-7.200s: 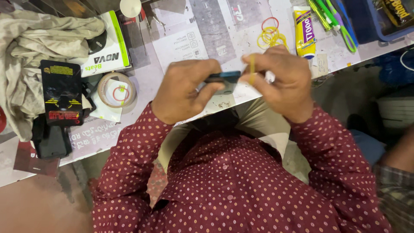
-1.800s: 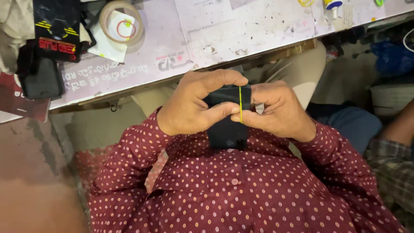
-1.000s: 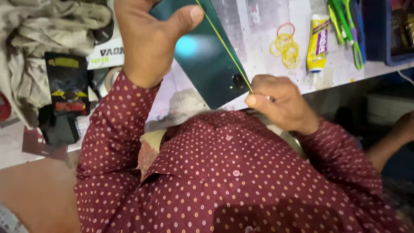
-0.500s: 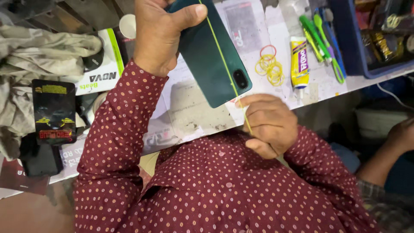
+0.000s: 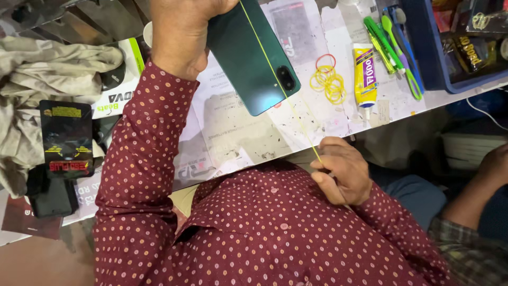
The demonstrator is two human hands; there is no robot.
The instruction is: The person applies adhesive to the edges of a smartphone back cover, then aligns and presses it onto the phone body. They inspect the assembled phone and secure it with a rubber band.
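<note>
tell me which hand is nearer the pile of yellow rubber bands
Right. The right hand sits below the rubber bands, at the table edge; the left hand is farther, gripping the green phone.

Left hand (image 5: pixel 182 32): fingertips run past the top edge. Its palm covers the upper end of the dark green glossy phone (image 5: pixel 251 58). Thin yellow rubber band (image 5: pixel 280 90): far end cut at top edge, near end vanishes inside the closed right hand (image 5: pixel 341 172). Blue plastic tray (image 5: pixel 455 47) at the bench's right corner: cropped, contents too blurred to identify.
</note>
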